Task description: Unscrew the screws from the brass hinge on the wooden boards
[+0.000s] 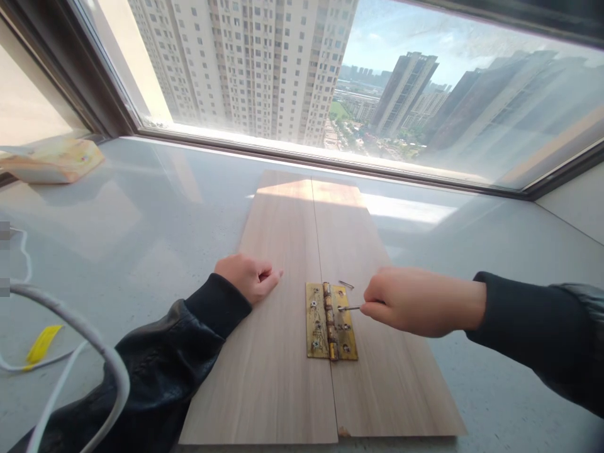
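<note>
A worn brass hinge [318, 327] lies opened flat across the seam between two light wood boards, the left board [264, 377] and the right board [391, 384]. Cross-head screws show in its left leaf. My right hand [401, 299] is closed round a screwdriver [352, 308]; only its thin metal shaft shows, with the tip at an upper hole of the right leaf. The handle is hidden in my fist. A loose screw [346, 284] lies on the right board just above the hinge. My left hand [248, 277] rests on the left board with curled fingers, apart from the hinge.
The boards lie on a pale glossy sill [189, 207] below a large window [302, 82] with a dark frame. White cable [113, 352] loops at the left, near my left sleeve, beside a yellow strip [42, 346]. A crumpled package [56, 160] sits in the far left corner.
</note>
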Action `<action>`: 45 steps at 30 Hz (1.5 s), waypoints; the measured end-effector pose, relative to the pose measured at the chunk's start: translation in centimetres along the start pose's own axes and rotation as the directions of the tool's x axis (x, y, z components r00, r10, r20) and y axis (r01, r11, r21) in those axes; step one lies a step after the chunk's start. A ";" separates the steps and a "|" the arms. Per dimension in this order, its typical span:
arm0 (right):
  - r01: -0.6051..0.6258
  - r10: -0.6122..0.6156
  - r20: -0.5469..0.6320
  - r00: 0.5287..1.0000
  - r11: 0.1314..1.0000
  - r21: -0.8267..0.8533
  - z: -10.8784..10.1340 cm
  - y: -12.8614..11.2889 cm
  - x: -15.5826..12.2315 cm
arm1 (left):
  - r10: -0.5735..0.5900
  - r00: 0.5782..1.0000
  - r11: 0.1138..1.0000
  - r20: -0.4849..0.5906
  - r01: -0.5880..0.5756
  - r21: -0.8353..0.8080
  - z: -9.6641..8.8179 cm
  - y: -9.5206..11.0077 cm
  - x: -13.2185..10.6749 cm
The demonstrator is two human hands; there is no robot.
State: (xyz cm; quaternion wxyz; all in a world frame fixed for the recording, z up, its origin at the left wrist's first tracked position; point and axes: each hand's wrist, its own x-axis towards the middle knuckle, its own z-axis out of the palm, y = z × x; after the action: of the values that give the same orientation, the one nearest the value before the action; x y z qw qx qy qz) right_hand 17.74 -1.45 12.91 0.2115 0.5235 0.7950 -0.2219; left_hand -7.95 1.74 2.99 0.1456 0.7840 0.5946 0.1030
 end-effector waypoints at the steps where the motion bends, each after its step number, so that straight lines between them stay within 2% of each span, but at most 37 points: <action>1: 0.009 -0.011 -0.040 0.999 0.999 -0.039 0.1 0.0 -0.2 | -0.002 1.000 1.000 0.003 0.002 0.008 0.0 0.0 0.0; 4: 0.064 -0.090 -0.117 0.989 0.975 -0.214 0.2 -0.1 -0.4 | -0.010 1.000 0.999 0.009 0.009 0.039 0.1 0.1 0.1; 8: 0.178 -0.279 -0.130 0.951 0.843 -0.508 0.5 -0.5 -0.6 | -0.011 1.000 0.998 0.019 0.010 0.067 0.0 0.1 0.2; 11: 0.163 -0.275 -0.161 0.948 0.853 -0.496 1.3 -1.1 -1.1 | -0.006 1.000 0.998 0.018 0.005 0.062 0.0 0.1 0.2; 13: 0.080 -0.179 -0.225 0.958 0.917 -0.391 1.6 -1.5 -1.3 | -0.012 1.000 0.998 0.019 0.011 0.054 0.0 0.1 0.2; 14: 0.008 -0.081 -0.240 0.967 0.957 -0.289 1.6 -1.7 -1.4 | -0.017 1.000 0.999 0.018 0.016 0.052 0.0 0.1 0.2; 16: -0.161 0.154 -0.167 0.974 0.987 -0.026 1.4 -2.1 -1.2 | -0.015 1.000 0.999 0.017 0.014 0.050 0.0 0.2 0.2; 17: -0.243 0.252 -0.062 0.966 0.962 0.127 1.2 -2.2 -1.0 | -0.011 1.000 0.999 0.016 0.010 0.048 0.0 0.1 0.2; 19: -0.330 0.308 0.122 0.944 0.903 0.275 0.6 -2.2 -0.4 | -0.005 1.000 0.999 0.008 0.005 0.039 0.0 0.1 0.2; 21: -0.396 0.320 0.263 0.910 0.857 0.330 0.1 -2.1 0.2 | -0.006 1.000 1.000 0.002 0.006 0.027 -0.1 0.1 0.2; 23: -0.447 0.328 0.353 0.876 0.828 0.339 -0.3 -1.9 0.8 | -0.002 1.000 1.000 -0.002 0.002 0.014 -0.2 0.0 0.1; 25: -0.450 0.326 0.382 0.865 0.840 0.302 -0.6 -2.0 1.2 | 0.008 1.000 1.000 -0.004 -0.008 0.009 -0.2 0.0 0.0; 27: -0.395 0.308 0.344 0.887 0.892 0.219 -0.8 -2.2 1.4 | 0.015 1.000 1.000 -0.007 -0.015 0.011 -0.1 0.0 0.0; 29: -0.294 0.265 0.241 0.934 0.951 0.096 -0.8 -2.5 1.2 | 0.007 1.000 1.000 -0.008 -0.007 0.016 -0.1 0.0 0.0; 31: -0.188 0.191 0.124 0.974 0.982 -0.031 -0.6 -2.8 0.8 | -0.003 1.000 1.000 -0.004 0.003 0.020 -0.1 0.1 0.1; 33: -0.051 0.065 0.070 0.995 0.980 -0.193 -0.3 -2.9 0.3 | -0.006 1.000 1.000 -0.002 0.006 0.030 -0.1 0.2 0.1; 34: 0.043 -0.021 0.076 0.997 0.952 -0.303 -0.2 -3.0 0.1 | -0.002 1.000 0.999 -0.001 0.002 0.035 -0.1 0.2 0.2; 36: 0.219 -0.179 0.126 0.976 0.827 -0.518 0.1 -2.9 0.0 | 0.006 1.000 0.999 0.007 -0.006 0.037 -0.1 0.2 0.2; 37: 0.272 -0.231 0.145 0.962 0.761 -0.589 0.1 -2.9 -0.1 | 0.006 1.000 0.999 0.006 -0.006 0.032 -0.1 0.2 0.1; 38: 0.278 -0.253 0.130 0.959 0.732 -0.622 0.2 -3.0 -0.1 | 0.006 1.000 1.000 0.006 -0.006 0.024 -0.1 0.2 0.1; 40: 0.145 -0.184 -0.010 0.983 0.806 -0.574 0.2 -3.0 -0.2 | 0.002 1.000 1.000 -0.007 -0.002 0.007 -0.1 0.1 0.1; 42: -0.064 0.025 -0.117 0.993 0.935 -0.348 -0.2 -3.1 -0.3 | 0.000 1.000 1.000 -0.014 0.000 -0.009 -0.1 0.0 0.1; 43: -0.151 0.134 -0.095 0.986 0.967 -0.205 -0.5 -3.1 -0.4 | 0.002 1.000 1.000 -0.014 -0.002 -0.018 -0.1 0.0 0.0; 45: -0.243 0.239 0.067 0.969 0.968 0.060 -1.1 -3.0 -0.4 | 0.005 1.000 0.999 -0.022 -0.006 -0.038 -0.1 -0.1 0.0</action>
State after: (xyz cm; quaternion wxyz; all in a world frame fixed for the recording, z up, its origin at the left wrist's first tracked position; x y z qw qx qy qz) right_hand 14.98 -2.19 14.49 0.2425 0.6161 0.7110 -0.2368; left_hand -8.11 1.79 3.02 0.1535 0.7816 0.5919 0.1233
